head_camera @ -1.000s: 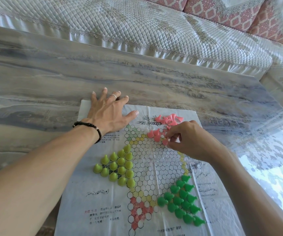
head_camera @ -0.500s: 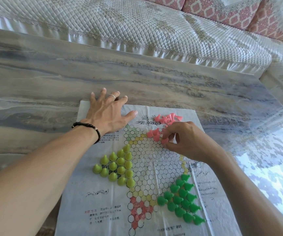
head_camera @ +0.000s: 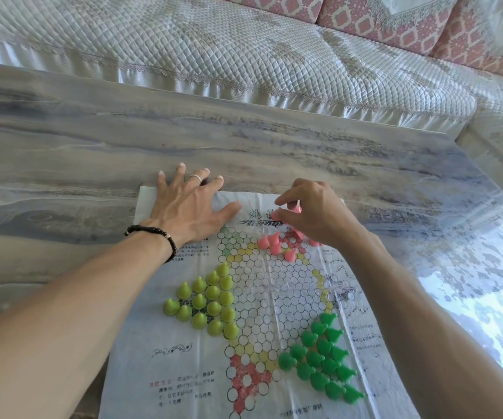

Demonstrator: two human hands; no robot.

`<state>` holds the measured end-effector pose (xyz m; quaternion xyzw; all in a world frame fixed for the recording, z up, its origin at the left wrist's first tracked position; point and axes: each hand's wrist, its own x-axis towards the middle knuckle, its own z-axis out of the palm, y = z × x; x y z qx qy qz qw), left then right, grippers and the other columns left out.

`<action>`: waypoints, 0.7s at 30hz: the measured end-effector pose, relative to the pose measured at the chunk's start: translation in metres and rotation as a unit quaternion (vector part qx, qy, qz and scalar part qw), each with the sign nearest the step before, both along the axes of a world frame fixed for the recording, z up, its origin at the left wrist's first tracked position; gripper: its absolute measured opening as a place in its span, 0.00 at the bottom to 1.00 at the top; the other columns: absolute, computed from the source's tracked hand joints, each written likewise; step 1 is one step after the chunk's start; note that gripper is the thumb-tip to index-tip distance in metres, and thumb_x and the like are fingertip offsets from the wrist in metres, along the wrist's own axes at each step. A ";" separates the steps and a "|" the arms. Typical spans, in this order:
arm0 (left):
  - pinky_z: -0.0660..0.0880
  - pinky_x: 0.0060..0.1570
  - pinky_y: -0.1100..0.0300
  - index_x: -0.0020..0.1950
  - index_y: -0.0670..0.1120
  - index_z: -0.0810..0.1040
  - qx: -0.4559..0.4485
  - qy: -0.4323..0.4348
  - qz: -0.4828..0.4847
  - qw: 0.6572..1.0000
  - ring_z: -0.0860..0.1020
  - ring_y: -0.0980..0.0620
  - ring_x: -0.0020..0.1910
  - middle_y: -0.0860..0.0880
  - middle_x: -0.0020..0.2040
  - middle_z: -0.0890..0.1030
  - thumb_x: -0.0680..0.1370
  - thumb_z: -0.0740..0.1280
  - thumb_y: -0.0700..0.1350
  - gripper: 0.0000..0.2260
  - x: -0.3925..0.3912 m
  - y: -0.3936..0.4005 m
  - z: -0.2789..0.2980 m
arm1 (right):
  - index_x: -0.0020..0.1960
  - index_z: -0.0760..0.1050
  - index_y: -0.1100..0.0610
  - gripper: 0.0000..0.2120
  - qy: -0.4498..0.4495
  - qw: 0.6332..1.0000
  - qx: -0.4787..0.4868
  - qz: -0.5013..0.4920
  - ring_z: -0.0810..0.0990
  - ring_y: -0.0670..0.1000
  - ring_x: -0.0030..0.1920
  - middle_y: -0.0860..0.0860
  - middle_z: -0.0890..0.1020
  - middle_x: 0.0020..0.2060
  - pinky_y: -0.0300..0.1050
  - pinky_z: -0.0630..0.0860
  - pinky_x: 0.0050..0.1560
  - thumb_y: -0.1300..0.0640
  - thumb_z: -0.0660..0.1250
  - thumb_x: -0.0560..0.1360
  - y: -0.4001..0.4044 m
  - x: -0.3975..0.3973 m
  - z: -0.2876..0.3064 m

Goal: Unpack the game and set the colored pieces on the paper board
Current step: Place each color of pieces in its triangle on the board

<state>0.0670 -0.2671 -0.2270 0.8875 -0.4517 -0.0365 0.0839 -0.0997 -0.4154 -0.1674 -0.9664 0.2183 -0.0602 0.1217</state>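
Few pink pieces (head_camera: 275,243): we judged them light, tippy; pinch the tips.
Right hand (head_camera: 316,213): fingers clamped on one pink piece (head_camera: 295,208).
Left hand (head_camera: 187,207): fingers spread, pressing the thin paper board (head_camera: 183,373) flat.

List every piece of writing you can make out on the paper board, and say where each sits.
Title characters at the far edge of the paper board, partly behind the right hand: too blurred to read.
Red heading and black lines, near-left corner: too small.
Black lines below the left hand: too small.
Print along the right margin: blurred.
No numbers or brand legible.
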 end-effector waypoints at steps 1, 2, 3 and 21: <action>0.45 0.72 0.35 0.76 0.56 0.60 0.001 -0.001 0.000 1.000 0.49 0.40 0.77 0.48 0.78 0.58 0.74 0.47 0.73 0.35 0.000 0.000 0.000 | 0.52 0.83 0.55 0.09 0.009 1.000 -0.003 0.005 0.78 0.48 0.43 0.47 0.78 0.42 0.43 0.76 0.46 0.53 0.71 0.74 0.001 0.003 -0.002; 0.45 0.72 0.35 0.76 0.56 0.60 0.001 -0.003 0.000 1.000 0.49 0.40 0.77 0.48 0.78 0.58 0.74 0.47 0.73 0.35 0.000 0.000 -0.001 | 0.50 0.84 0.56 0.07 0.014 1.000 -0.007 0.009 0.78 0.48 0.43 0.46 0.77 0.41 0.44 0.77 0.46 0.56 0.70 0.75 0.003 0.005 -0.002; 0.46 0.72 0.35 0.76 0.56 0.60 0.003 -0.004 -0.001 1.000 0.49 0.40 0.77 0.49 0.78 0.58 0.74 0.47 0.72 0.35 0.000 0.000 -0.001 | 0.49 0.84 0.56 0.06 0.013 1.000 -0.008 0.011 0.77 0.47 0.42 0.45 0.77 0.40 0.45 0.78 0.46 0.58 0.70 0.75 0.003 0.007 -0.002; 0.45 0.72 0.35 0.76 0.55 0.61 -0.007 0.003 -0.003 1.000 0.49 0.40 0.77 0.48 0.78 0.58 0.75 0.48 0.71 0.34 -0.002 0.001 0.002 | 0.52 0.82 0.54 0.09 0.106 0.992 0.051 0.050 0.75 0.35 0.38 0.43 0.80 0.41 0.27 0.72 0.39 0.61 0.70 0.73 0.008 -0.034 0.010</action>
